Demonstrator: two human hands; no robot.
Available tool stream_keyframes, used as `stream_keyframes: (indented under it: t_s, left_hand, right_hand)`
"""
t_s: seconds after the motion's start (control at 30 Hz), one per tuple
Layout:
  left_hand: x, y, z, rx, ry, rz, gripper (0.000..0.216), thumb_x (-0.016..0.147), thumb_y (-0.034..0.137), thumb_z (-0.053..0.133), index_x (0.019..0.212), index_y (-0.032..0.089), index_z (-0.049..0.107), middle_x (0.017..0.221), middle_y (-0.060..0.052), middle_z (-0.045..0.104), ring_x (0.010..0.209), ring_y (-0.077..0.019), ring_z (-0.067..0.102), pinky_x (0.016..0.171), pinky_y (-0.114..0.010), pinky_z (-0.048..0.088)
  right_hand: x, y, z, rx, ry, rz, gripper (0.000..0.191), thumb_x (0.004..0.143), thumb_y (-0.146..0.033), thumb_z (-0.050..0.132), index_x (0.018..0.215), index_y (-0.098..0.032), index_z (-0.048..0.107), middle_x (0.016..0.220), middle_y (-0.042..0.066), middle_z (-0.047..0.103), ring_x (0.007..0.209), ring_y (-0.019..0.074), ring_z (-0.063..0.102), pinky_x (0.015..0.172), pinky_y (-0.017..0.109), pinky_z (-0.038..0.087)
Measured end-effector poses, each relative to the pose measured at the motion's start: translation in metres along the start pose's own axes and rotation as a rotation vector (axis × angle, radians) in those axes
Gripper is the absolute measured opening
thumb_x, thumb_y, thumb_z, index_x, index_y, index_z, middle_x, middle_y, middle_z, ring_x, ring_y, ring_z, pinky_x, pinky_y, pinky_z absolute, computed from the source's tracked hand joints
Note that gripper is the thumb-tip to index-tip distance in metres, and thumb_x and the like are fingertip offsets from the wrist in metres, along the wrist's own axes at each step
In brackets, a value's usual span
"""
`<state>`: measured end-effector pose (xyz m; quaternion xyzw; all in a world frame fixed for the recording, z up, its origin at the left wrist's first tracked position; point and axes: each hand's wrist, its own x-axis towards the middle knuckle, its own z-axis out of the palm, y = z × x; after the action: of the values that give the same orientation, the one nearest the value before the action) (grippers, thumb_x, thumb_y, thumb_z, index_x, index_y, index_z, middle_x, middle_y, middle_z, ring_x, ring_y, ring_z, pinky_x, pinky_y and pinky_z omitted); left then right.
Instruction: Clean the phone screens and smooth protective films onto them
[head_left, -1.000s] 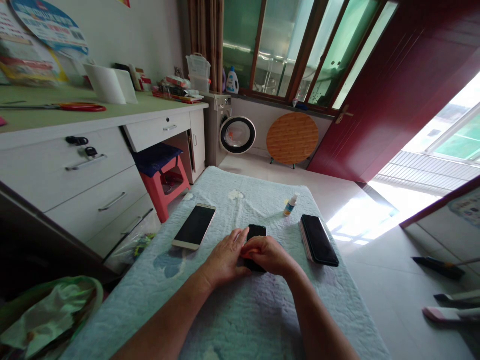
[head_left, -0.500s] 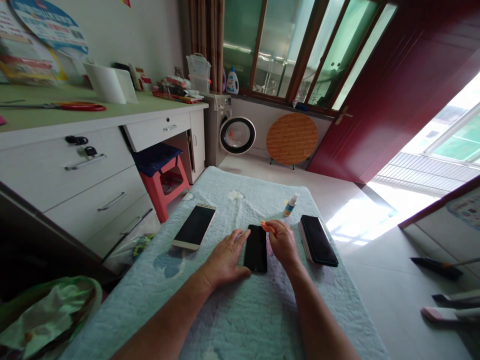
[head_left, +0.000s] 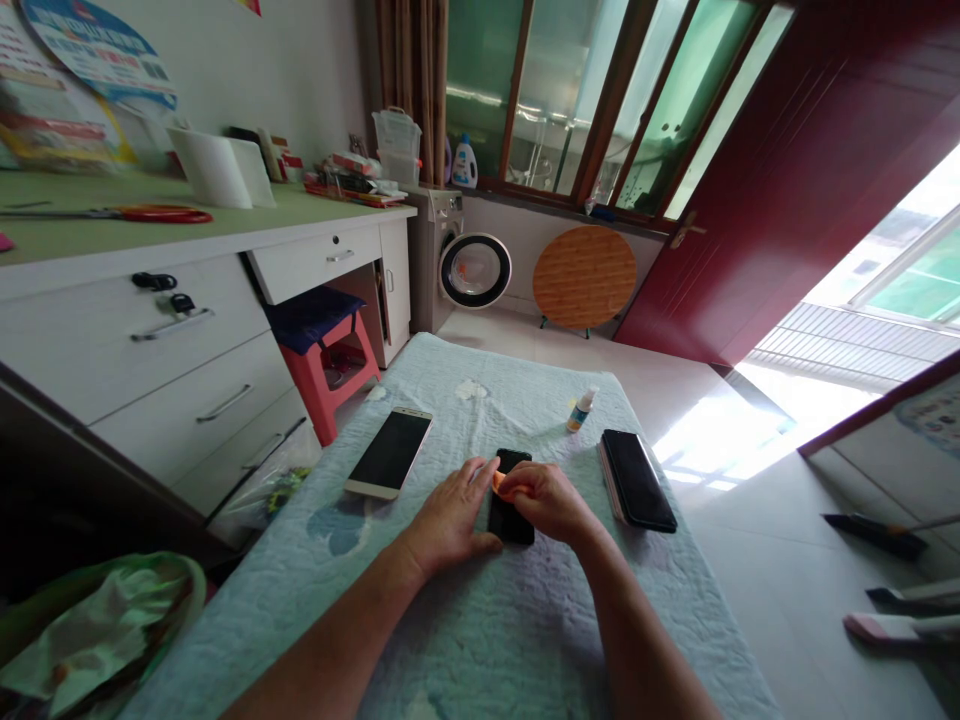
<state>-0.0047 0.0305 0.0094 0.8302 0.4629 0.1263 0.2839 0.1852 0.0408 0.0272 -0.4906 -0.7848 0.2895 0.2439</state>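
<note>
A black smartphone (head_left: 511,524) lies face up on the quilted light blue cover (head_left: 465,630). My left hand (head_left: 454,510) holds it steady along its left side, fingertips by the upper edge and thumb near the lower corner. Pinched in my right hand (head_left: 551,498) is a small orange cloth (head_left: 506,487), pressed against the phone's upper screen. To the left rests a gold-framed smartphone (head_left: 391,453), screen up. On the right lies another black phone (head_left: 639,480) on top of a pinkish flat thing. Beyond my right hand stands a small spray bottle (head_left: 582,411).
At the left, a white desk (head_left: 150,330) carries scissors (head_left: 161,213) and a paper roll (head_left: 217,168). A red stool (head_left: 322,380) is tucked beneath it. A lined waste bin (head_left: 191,590) sits at lower left. Behind, a washing machine's round door (head_left: 475,271) hangs open.
My right hand has slid left and slightly nearer with the orange cloth, from the phone's upper right edge onto its screen. My left hand has stayed in place.
</note>
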Motion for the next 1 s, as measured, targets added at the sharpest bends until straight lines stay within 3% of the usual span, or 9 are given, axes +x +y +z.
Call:
stream_keyframes:
  t_s: [0.23,0.37,0.6,0.87,1.0]
  left_hand:
    - [0.0,0.002,-0.001,0.014,-0.003,-0.024,0.095,0.067,0.034,0.072,0.147,0.02,0.022,0.153,-0.016,0.027,0.139,-0.0316,0.032,0.114,-0.044,0.027]
    - [0.001,0.002,-0.001,0.021,-0.006,-0.022,0.094,0.068,0.034,0.071,0.147,0.019,0.022,0.153,-0.016,0.028,0.139,-0.032,0.032,0.113,-0.045,0.028]
    - [0.0,-0.004,0.003,-0.001,0.036,0.022,0.094,0.068,0.034,0.073,0.147,0.022,0.023,0.152,-0.014,0.029,0.14,-0.0312,0.03,0.114,-0.046,0.027]
    - [0.001,-0.007,0.005,0.032,0.044,0.039,0.088,0.067,0.037,0.075,0.144,0.022,0.034,0.152,-0.012,0.031,0.135,-0.031,0.038,0.113,-0.042,0.031]
    - [0.0,-0.006,0.005,0.042,0.039,0.03,0.087,0.067,0.038,0.075,0.143,0.02,0.036,0.152,-0.014,0.031,0.135,-0.0314,0.037,0.113,-0.043,0.03]
  right_hand:
    - [-0.003,-0.004,-0.005,0.111,-0.192,0.008,0.034,0.067,-0.003,0.05,0.082,-0.02,0.076,0.085,0.0,0.073,0.075,0.0108,0.064,0.068,0.019,0.044]
    - [-0.004,-0.002,-0.003,0.162,-0.189,0.027,0.036,0.067,-0.002,0.049,0.082,-0.02,0.076,0.086,-0.001,0.073,0.076,0.0117,0.066,0.069,0.02,0.046]
    - [0.004,0.013,0.007,-0.071,0.198,0.015,0.035,0.074,0.001,0.049,0.087,-0.021,0.073,0.091,0.002,0.072,0.087,0.0153,0.064,0.084,0.027,0.045]
    - [0.005,0.035,0.01,-0.201,0.374,0.112,0.025,0.083,-0.009,0.049,0.09,-0.018,0.071,0.09,0.005,0.065,0.085,0.0166,0.059,0.08,0.027,0.043]
    - [0.003,0.043,0.005,-0.226,0.56,0.171,0.024,0.083,-0.012,0.049,0.091,-0.017,0.071,0.088,0.006,0.062,0.081,0.0171,0.058,0.078,0.027,0.043]
